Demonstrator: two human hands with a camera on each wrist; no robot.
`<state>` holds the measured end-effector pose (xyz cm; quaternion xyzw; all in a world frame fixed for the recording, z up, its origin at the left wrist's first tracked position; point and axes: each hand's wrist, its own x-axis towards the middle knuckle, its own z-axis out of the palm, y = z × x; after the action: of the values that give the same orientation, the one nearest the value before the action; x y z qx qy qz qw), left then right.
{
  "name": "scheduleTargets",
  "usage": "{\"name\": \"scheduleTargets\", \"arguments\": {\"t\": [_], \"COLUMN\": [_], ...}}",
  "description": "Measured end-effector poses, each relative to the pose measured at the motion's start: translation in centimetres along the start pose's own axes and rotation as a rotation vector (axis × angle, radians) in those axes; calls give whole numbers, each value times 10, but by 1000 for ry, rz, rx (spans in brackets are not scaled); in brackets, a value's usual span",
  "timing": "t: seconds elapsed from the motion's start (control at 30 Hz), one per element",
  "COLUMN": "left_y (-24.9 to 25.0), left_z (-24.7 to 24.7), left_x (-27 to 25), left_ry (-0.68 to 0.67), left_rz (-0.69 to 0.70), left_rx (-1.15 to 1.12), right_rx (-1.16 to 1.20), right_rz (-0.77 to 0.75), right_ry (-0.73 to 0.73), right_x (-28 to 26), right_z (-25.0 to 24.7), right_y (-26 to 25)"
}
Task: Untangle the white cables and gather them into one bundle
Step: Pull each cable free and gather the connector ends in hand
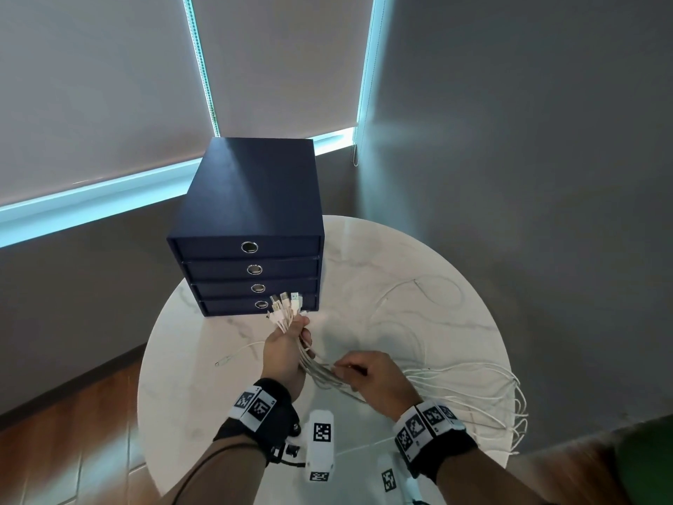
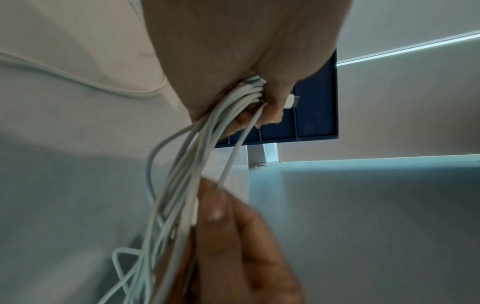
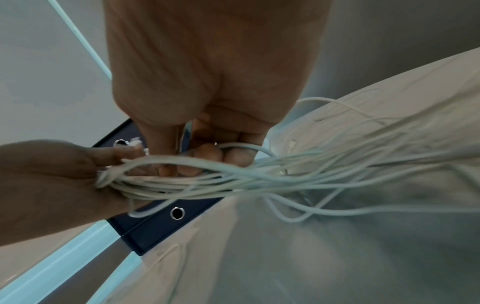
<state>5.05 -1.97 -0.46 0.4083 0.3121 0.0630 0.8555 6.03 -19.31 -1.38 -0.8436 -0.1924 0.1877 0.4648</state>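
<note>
**Cables gathered at one end, tails not yet combed**

My left hand (image 1: 286, 342) gripped the cables (image 1: 329, 375) just under their plugs (image 1: 286, 304), which fanned out in front of the drawer box (image 1: 247, 227). My right hand (image 1: 375, 382) curled around the same strands a little lower. The tails lay spread over the surface (image 1: 364, 249) to the right, and one cable (image 1: 236, 353) lay apart on the left. I judged the combing step was in hand; next, the right hand should slide along the tails, slowly, so no loop tightens.
</note>
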Motion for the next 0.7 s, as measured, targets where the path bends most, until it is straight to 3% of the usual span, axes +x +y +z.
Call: {"name": "scheduleTargets", "arguments": {"t": [0.17,0.33,0.53,0.63,0.7], "left_y": [0,2,3,3,2], "left_z": [-4,-2,2,1,1], "left_x": [2,2,3,4,3], "left_ry": [-43,-65,-58,-44,-36], "left_rz": [4,44,86,79,71], "left_rx": [-183,-153,-121,-107,-101], "right_rx": [-72,-192,-495,-635,-786], "right_rz": [65,253,343,392,438], "right_ry": [64,213,438,484,594], "right_x": [-13,-19,-30,-35,-38], "right_z": [-41,-127,-223,-251,-258], "right_y": [35,67,66,67,73]}}
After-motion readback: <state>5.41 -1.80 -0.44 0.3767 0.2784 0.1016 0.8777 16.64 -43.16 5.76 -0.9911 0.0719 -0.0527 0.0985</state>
